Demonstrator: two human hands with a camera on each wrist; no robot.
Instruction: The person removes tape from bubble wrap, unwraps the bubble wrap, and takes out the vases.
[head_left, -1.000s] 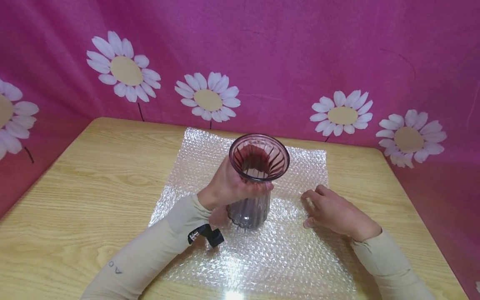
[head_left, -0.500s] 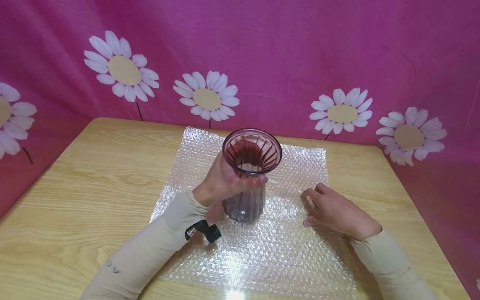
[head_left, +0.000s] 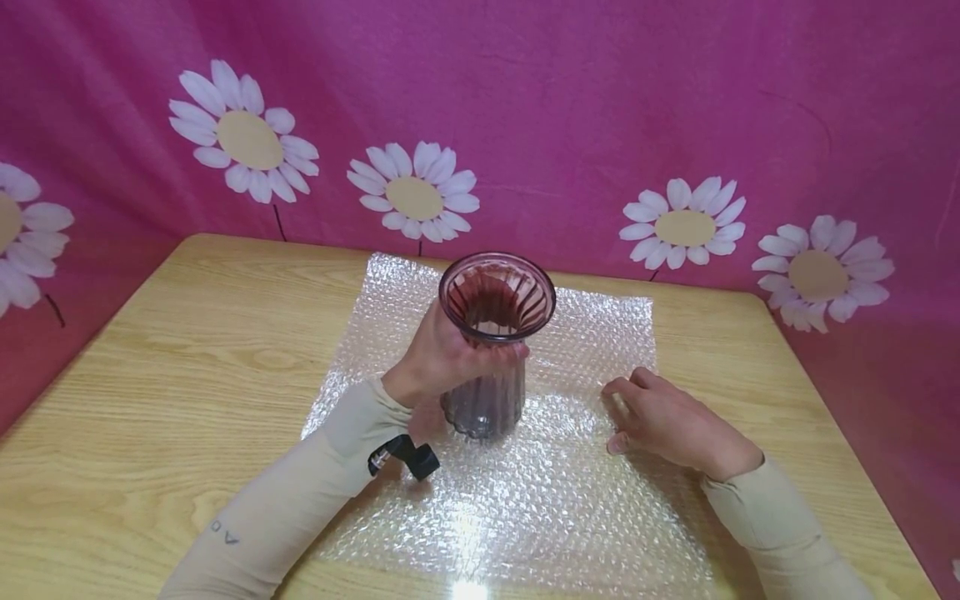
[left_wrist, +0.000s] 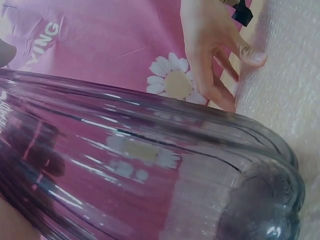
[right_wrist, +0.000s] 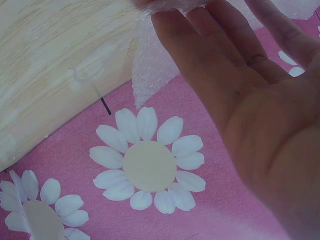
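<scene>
A ribbed glass vase [head_left: 486,404], purple at the flared rim and smoky grey toward the base, stands upright over a sheet of bubble wrap [head_left: 570,500]. My left hand [head_left: 442,358] grips it round the neck, thumb across the front. The left wrist view shows the clear vase [left_wrist: 125,110] up close, its scalloped base near the wrap. To its right, my right hand [head_left: 671,425] rests palm down at the wrap's right side, fingers loosely bent and touching the sheet. In the right wrist view, the fingertips of that hand [right_wrist: 260,105] meet the wrap's edge.
The wrap lies on a wood-grain table [head_left: 187,375]. A pink curtain [head_left: 555,100] with white daisies hangs behind the table and along both sides. A black mount [head_left: 420,460] sits on the left wrist.
My left hand has shifted the vase a little back and to the left over the wrap, mostly in the earlier half second. The right hand stays in place.
</scene>
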